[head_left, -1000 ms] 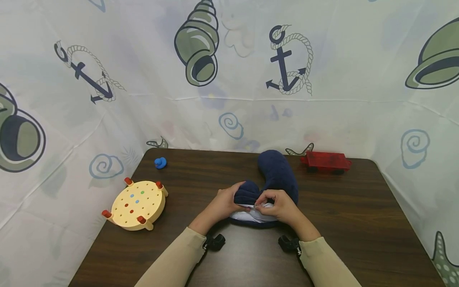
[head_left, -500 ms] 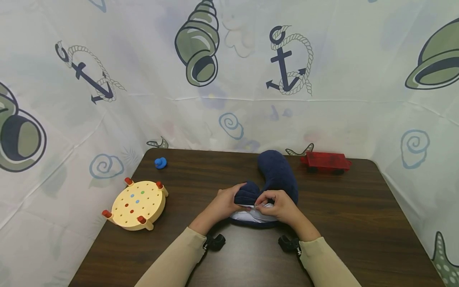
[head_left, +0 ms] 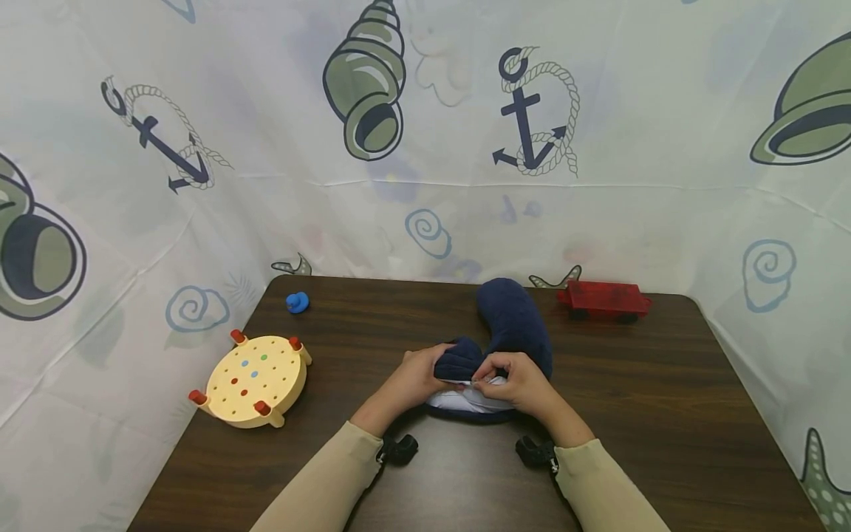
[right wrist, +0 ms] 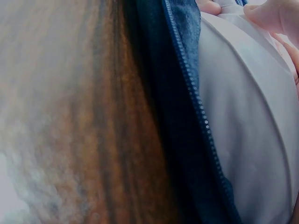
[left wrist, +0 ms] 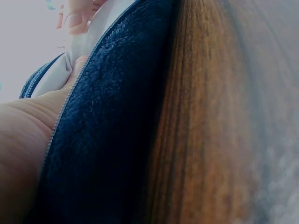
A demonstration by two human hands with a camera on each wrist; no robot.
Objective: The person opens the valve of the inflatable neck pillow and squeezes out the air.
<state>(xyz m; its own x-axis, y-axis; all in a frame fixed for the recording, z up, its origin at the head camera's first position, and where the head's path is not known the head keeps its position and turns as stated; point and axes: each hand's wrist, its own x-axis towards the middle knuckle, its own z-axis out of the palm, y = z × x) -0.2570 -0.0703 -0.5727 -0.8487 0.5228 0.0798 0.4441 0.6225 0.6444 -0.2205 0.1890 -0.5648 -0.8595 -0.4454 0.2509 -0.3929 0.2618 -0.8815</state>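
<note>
A navy plush neck pillow [head_left: 513, 318] lies on the table with its zipper undone and a white inner lining [head_left: 459, 400] showing along the near side. My left hand [head_left: 417, 375] grips the pillow's left part, thumb against the white fabric at the opening. At the middle of the opening, my right hand [head_left: 518, 383] pinches the white fabric or its edge between thumb and index finger; the exact bit is too small to tell. In the wrist views, zipper teeth [right wrist: 203, 112] run along the navy edge beside the white lining [right wrist: 247, 107].
On the left of the brown table [head_left: 665, 414] stands a yellow round dotted toy [head_left: 255, 377] with red-tipped legs. Behind it sits a small blue knob-shaped piece [head_left: 298, 301]. A red toy wagon [head_left: 605, 299] is at the back right, near the printed curtain [head_left: 631, 222].
</note>
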